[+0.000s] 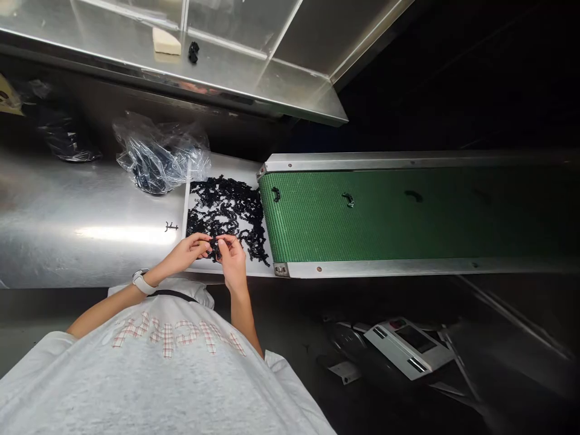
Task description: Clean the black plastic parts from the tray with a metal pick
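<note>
My left hand (188,251) and my right hand (232,257) meet over the near side of a white tray (185,208). The fingertips of both are pinched close together around a small black part, mostly hidden by the fingers. Beneath them, many small curved black parts (229,205) lie heaped and tangled in the tray. A thin black branched piece (171,226) rests on the metal table left of the tray. A watch with a white strap (143,282) is on my left wrist.
A green conveyor belt (317,229) with metal rails begins right of the tray; several black parts (348,199) lie along it. Clear plastic bags (158,154) with dark contents stand behind. A metal shelf (254,78) overhangs the back, holding a pale block (166,42).
</note>
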`<state>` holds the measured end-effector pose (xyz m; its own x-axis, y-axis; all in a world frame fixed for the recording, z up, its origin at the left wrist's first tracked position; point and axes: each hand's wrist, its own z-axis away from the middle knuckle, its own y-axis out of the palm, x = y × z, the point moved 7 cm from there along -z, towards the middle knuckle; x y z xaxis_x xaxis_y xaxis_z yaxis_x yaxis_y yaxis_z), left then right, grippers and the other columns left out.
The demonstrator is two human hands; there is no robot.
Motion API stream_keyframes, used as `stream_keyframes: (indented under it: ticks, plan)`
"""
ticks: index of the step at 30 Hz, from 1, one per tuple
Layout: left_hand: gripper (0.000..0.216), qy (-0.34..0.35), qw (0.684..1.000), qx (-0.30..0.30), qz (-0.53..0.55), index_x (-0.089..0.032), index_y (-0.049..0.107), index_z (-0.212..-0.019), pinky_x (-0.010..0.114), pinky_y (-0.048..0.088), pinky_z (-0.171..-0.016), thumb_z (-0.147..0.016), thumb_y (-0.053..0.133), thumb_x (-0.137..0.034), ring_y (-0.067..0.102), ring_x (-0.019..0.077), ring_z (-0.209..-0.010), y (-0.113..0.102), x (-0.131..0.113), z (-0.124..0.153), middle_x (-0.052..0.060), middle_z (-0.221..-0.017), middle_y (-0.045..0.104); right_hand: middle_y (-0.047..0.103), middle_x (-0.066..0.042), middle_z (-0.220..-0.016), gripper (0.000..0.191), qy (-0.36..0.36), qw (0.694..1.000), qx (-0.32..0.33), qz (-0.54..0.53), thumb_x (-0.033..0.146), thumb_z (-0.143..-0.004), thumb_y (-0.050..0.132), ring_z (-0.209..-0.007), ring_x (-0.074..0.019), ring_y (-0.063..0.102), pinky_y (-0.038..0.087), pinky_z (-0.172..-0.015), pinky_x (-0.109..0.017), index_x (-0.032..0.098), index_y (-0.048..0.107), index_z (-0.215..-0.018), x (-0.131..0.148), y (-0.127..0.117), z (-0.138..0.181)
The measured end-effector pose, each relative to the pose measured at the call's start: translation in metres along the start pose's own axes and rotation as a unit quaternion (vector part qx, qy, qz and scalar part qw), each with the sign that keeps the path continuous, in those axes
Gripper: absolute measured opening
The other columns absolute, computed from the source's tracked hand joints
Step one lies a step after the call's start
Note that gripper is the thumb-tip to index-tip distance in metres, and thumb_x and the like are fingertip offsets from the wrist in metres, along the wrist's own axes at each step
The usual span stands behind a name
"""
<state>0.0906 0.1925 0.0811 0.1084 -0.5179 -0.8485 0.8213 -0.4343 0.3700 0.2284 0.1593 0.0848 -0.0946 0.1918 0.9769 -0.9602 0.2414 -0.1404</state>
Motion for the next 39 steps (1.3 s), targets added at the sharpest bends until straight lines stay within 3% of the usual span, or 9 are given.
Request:
stream_keyframes:
  ticks: [6, 12, 15, 20, 27, 33, 39]
  plan:
    - [0.054, -0.07, 0.994, 0.037, 0.072, -0.017, 0.065, -0.093, 0.028, 0.052, -0.071, -0.081, 0.068, -0.069, 0.062, 0.0127, -0.076, 0.0, -0.001, 0.01, 0.004, -0.086, 0.067, 0.065, -0.001, -0.09, 0.026, -0.04, 0.996, 0.077, 0.006, 0.042, -0.092, 0.067, -0.077, -0.0139, 0.063, 0.056, -0.07, -0.03, 0.019, 0.064, -0.105, 0.037, 0.018, 0.011]
    - [0.048, -0.112, 0.984, 0.108, 0.087, -0.014, 0.068, -0.081, 0.023, 0.051, -0.064, -0.067, 0.087, -0.055, 0.057, 0.0093, -0.072, -0.004, -0.009, 0.023, 0.001, -0.08, 0.063, 0.06, 0.001, -0.086, 0.029, -0.041, 0.988, 0.147, 0.01, 0.035, -0.084, 0.069, -0.071, -0.0127, 0.059, 0.053, -0.064, -0.027, 0.024, 0.06, -0.109, 0.057, 0.03, 0.02]
    - [0.049, -0.125, 0.978, 0.136, 0.094, -0.013, 0.072, -0.085, 0.025, 0.056, -0.067, -0.062, 0.091, -0.051, 0.058, 0.0088, -0.07, -0.005, -0.012, 0.028, 0.001, -0.08, 0.064, 0.055, 0.003, -0.087, 0.042, -0.046, 0.988, 0.146, 0.002, 0.033, -0.083, 0.068, -0.07, -0.0111, 0.056, 0.049, -0.061, -0.024, 0.026, 0.051, -0.121, 0.061, 0.031, 0.022]
    - [0.052, -0.132, 0.975, 0.14, 0.111, -0.015, 0.075, -0.096, 0.028, 0.06, -0.077, -0.062, 0.092, -0.05, 0.066, 0.0128, -0.081, -0.009, -0.012, 0.036, 0.005, -0.091, 0.07, 0.048, 0.005, -0.08, 0.046, -0.061, 0.988, 0.145, -0.002, 0.033, -0.084, 0.066, -0.06, -0.009, 0.044, 0.038, -0.051, -0.022, 0.027, 0.045, -0.124, 0.064, 0.034, 0.026]
    - [0.042, -0.118, 0.977, 0.125, 0.124, -0.015, 0.071, -0.087, 0.031, 0.059, -0.081, -0.065, 0.092, -0.044, 0.066, 0.012, -0.078, -0.011, -0.016, 0.044, 0.003, -0.089, 0.069, 0.048, 0.006, -0.077, 0.048, -0.086, 0.986, 0.139, 0.009, 0.026, -0.082, 0.067, -0.064, -0.0107, 0.044, 0.041, -0.059, -0.024, 0.027, 0.047, -0.126, 0.068, 0.037, 0.028]
    - [0.044, -0.084, 0.983, 0.112, 0.122, -0.02, 0.066, -0.092, 0.036, 0.057, -0.087, -0.066, 0.091, -0.045, 0.064, 0.0119, -0.076, -0.015, -0.023, 0.048, -0.001, -0.079, 0.066, 0.049, 0.003, -0.075, 0.015, -0.089, 0.987, 0.133, 0.023, 0.034, -0.089, 0.061, -0.058, -0.0101, 0.037, 0.037, -0.053, -0.024, 0.025, 0.06, -0.101, 0.073, 0.033, 0.027]
    - [0.046, -0.055, 0.99, 0.115, 0.053, -0.02, 0.067, -0.097, 0.038, 0.054, -0.09, -0.078, 0.077, -0.06, 0.066, 0.0194, -0.095, -0.013, -0.024, 0.052, 0.004, -0.094, 0.069, 0.054, -0.001, -0.081, 0.016, -0.114, 0.983, 0.134, 0.043, 0.04, -0.09, 0.062, -0.064, -0.0123, 0.045, 0.039, -0.053, -0.025, 0.024, 0.062, -0.09, 0.081, 0.031, 0.029]
